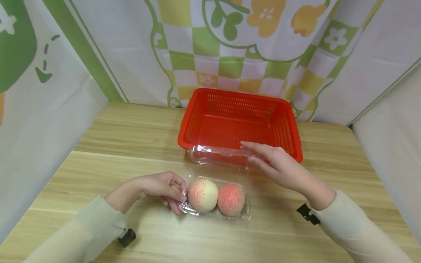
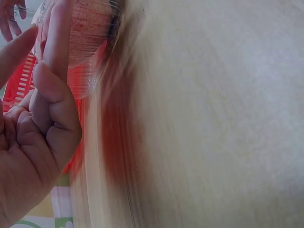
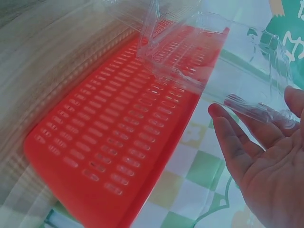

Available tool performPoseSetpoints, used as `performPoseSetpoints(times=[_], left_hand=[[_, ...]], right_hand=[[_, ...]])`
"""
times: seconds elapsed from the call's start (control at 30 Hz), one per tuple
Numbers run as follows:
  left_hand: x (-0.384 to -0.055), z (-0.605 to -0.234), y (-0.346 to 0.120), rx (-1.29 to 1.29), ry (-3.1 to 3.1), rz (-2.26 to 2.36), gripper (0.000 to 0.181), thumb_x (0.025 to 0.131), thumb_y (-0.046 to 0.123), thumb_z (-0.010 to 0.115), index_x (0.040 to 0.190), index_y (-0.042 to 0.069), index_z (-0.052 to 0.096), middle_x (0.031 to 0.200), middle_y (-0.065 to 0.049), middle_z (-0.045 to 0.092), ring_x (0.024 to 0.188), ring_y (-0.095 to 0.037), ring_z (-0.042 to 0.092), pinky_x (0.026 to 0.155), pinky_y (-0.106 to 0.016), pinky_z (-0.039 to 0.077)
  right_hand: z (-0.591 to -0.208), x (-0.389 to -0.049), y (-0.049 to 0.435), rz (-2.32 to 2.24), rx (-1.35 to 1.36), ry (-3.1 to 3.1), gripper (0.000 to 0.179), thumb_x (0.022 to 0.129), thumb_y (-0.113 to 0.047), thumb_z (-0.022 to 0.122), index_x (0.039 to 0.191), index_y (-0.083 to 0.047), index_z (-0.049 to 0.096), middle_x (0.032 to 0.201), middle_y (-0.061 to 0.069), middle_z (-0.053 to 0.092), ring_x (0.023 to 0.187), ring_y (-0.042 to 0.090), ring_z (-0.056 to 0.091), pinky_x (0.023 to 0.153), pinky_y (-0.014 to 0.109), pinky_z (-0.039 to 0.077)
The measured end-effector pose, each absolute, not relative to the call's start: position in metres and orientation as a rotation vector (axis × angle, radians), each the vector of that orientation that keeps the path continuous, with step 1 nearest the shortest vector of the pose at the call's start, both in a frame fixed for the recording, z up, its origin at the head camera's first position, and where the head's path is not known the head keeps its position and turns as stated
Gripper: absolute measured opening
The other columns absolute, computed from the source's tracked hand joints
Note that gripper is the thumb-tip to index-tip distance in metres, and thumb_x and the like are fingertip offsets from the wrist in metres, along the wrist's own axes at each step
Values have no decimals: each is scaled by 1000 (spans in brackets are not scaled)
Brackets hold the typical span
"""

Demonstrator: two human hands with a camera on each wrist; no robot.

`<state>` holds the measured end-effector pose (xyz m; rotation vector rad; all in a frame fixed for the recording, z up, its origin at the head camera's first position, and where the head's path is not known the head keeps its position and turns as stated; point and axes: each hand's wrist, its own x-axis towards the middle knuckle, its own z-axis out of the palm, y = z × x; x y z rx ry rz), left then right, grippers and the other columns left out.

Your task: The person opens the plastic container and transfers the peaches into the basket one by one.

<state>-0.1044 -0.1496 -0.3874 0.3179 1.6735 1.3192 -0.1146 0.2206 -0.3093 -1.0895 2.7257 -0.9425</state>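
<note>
A clear plastic clamshell box (image 1: 217,171) lies on the table with its lid (image 1: 220,151) raised at the far side. Inside its base sit two peaches side by side, a pale yellow and pink peach (image 1: 203,195) on the left and a pinker peach (image 1: 231,199) on the right. My left hand (image 1: 166,190) pinches the near left corner of the base between thumb and fingers. At the lid's right end, my right hand (image 1: 276,164) touches the clear plastic with its fingers extended; the right wrist view shows those fingers (image 3: 237,137) behind the lid's edge.
Just behind the box stands a red plastic basket (image 1: 236,128) with slotted walls, its near rim overlapped by the raised lid. A patterned curtain (image 1: 230,62) hangs beyond the back edge of the wooden table (image 1: 131,142). White cloth walls flank both sides.
</note>
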Motion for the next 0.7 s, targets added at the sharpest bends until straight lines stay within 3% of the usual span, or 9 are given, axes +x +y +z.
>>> performPoseSetpoints(times=[0.33, 0.4, 0.47, 0.6, 0.7], left_hand=[[-100, -390, -149, 296, 1670, 1341, 9, 96, 8, 72, 97, 6, 63, 84, -12, 79, 75, -15, 79, 52, -15, 44], [-100, -390, -149, 290, 1675, 1337, 9, 96, 8, 72, 98, 6, 63, 84, -12, 79, 75, -15, 79, 52, -15, 44], [-100, -390, -148, 288, 1684, 1331, 10, 96, 8, 72, 98, 6, 63, 84, -12, 79, 75, -16, 79, 53, -15, 44], [-100, -389, -148, 286, 1712, 1321, 10, 97, 8, 72, 98, 6, 62, 84, -12, 80, 77, -17, 80, 55, -16, 44], [-101, -388, -148, 285, 1720, 1320, 11, 97, 8, 72, 97, 6, 61, 84, -12, 80, 78, -18, 80, 55, -17, 43]], right_hand=[[-309, -105, 238, -1052, -981, 2760, 54, 101, -13, 72, 151, -7, 55, 146, 11, 65, 130, 29, 66, 98, 52, 58], [-309, -101, 243, -1071, -962, 2786, 56, 99, -12, 74, 151, -8, 55, 145, 11, 66, 129, 29, 66, 97, 49, 59], [-309, -97, 248, -1099, -944, 2821, 56, 98, -9, 75, 150, -8, 56, 142, 10, 68, 128, 27, 67, 96, 37, 60], [-311, -88, 258, -1211, -874, 2897, 52, 96, -1, 75, 145, -5, 60, 135, 14, 72, 122, 6, 68, 93, 12, 53], [-317, -79, 264, -1323, -777, 2930, 45, 95, 3, 74, 139, -2, 65, 129, 19, 73, 116, -10, 63, 90, 6, 50]])
